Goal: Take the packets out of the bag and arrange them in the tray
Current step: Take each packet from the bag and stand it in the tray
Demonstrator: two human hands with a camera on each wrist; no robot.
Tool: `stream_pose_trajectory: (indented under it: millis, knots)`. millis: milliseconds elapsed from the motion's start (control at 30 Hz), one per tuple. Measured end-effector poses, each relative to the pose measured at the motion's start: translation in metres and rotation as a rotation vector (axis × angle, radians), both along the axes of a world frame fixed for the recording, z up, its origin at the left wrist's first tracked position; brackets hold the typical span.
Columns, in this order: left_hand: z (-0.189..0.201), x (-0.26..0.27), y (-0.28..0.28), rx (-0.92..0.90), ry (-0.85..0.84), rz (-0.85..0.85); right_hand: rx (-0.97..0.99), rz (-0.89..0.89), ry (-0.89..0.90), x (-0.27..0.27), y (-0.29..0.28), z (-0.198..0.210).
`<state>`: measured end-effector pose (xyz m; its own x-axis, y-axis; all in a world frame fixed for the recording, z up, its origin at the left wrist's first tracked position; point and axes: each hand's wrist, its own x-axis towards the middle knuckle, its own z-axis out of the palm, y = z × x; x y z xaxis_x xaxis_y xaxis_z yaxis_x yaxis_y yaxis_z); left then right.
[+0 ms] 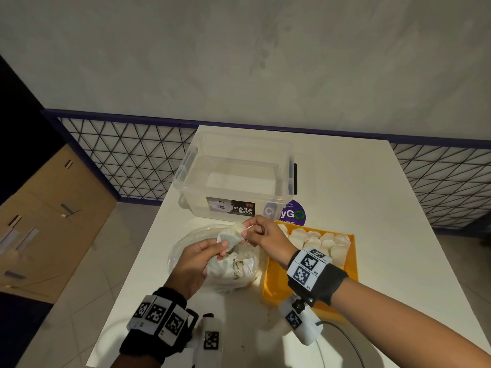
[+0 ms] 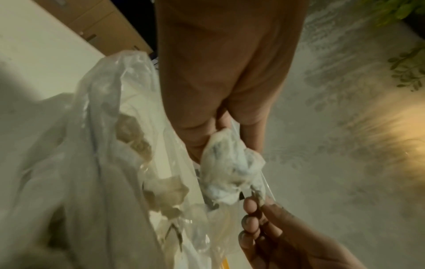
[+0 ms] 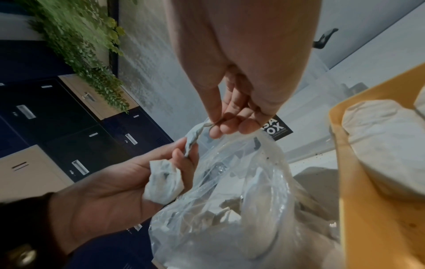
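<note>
While both hands work just above the bag (image 1: 212, 264), the left hand (image 1: 195, 264) cups 1 crumpled white packet (image 1: 230, 237) and the right hand (image 1: 261, 236) pinches its twisted end. It looks light, soft and tearable, so holding its body seems safer. Beside the bag, the tray (image 1: 276, 288) holds more packets.

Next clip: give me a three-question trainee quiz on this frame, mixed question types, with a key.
1. True or false: both the left hand and the right hand pinch the same packet.
2. The yellow tray lies on which side of the plastic bag? A) the person's right B) the person's left C) behind it
3. Fill in: the clear box label reads CASA ____.

Key: 1 true; 2 A; 3 BOX.
</note>
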<state>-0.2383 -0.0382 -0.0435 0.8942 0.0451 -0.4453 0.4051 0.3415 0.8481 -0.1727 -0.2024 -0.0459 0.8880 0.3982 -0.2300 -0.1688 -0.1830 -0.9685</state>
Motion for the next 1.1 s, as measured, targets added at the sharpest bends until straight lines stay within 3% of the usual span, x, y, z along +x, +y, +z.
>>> stream_pose_trajectory:
  millis: [133, 300, 367, 467, 800, 1100]
  knots:
    - [0.006, 0.005, 0.010, 0.238, 0.013, -0.095, -0.078, 0.034, -0.044, 0.003, 0.000, -0.003]
    - [0.013, 0.011, 0.012, 0.418, -0.035, -0.180, -0.383, 0.195, -0.537, 0.002, 0.002, 0.005]
    - [0.014, 0.014, 0.012, 0.492, -0.054, -0.214, -0.445, 0.314, -0.601, 0.002, 0.008, 0.007]
    - [0.014, 0.016, 0.012, 0.518, -0.062, -0.224, -0.349, 0.288, -0.503, 0.001, 0.016, 0.006]
    - [0.009, 0.009, 0.022, 0.288, -0.053, -0.001, 0.120, 0.019, -0.080, 0.005, 0.015, 0.002]
    - [0.008, 0.009, 0.015, 0.334, -0.137, 0.041, 0.131, 0.093, -0.073, -0.001, 0.015, 0.000]
